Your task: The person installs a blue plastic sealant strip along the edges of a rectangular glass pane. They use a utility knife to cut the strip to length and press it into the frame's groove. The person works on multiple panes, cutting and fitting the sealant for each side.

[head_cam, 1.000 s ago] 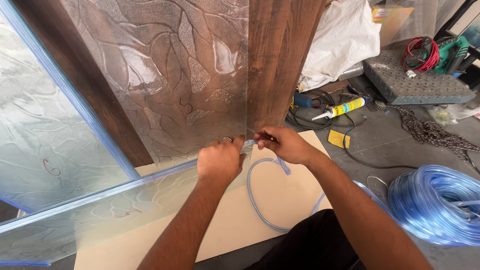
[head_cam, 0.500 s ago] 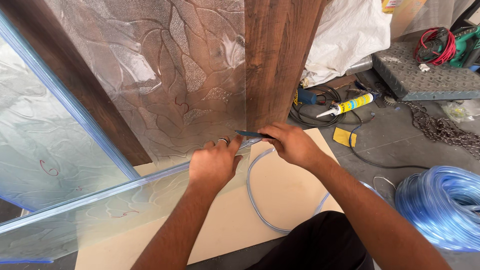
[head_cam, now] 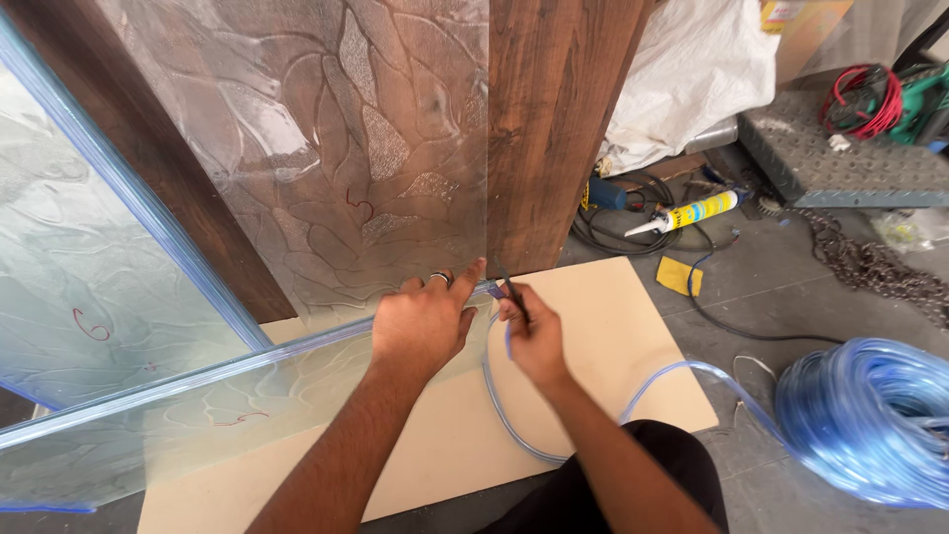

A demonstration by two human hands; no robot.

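Note:
My left hand (head_cam: 423, 318) presses on the corner of a patterned glass pane (head_cam: 198, 415) that lies tilted over a beige board (head_cam: 593, 336). A clear blue edging strip (head_cam: 247, 361) runs along the pane's upper edge up to that hand. My right hand (head_cam: 534, 331) is shut on a thin dark tool (head_cam: 510, 287), held at the pane's corner where the strip ends. From there clear blue tubing (head_cam: 514, 420) loops over the board toward a coil (head_cam: 870, 415) on the floor at the right.
A textured glass sheet (head_cam: 336, 148) and dark wooden boards (head_cam: 554, 119) lean upright behind. Another edged pane (head_cam: 69, 267) stands at the left. On the grey floor lie a sealant cartridge (head_cam: 692, 211), black cables, a yellow block (head_cam: 677, 275), a chain (head_cam: 870, 259) and a white sack (head_cam: 692, 69).
My right hand has drawn in closer to the left hand at the pane's corner, and the tool now points up. The view has shifted slightly.

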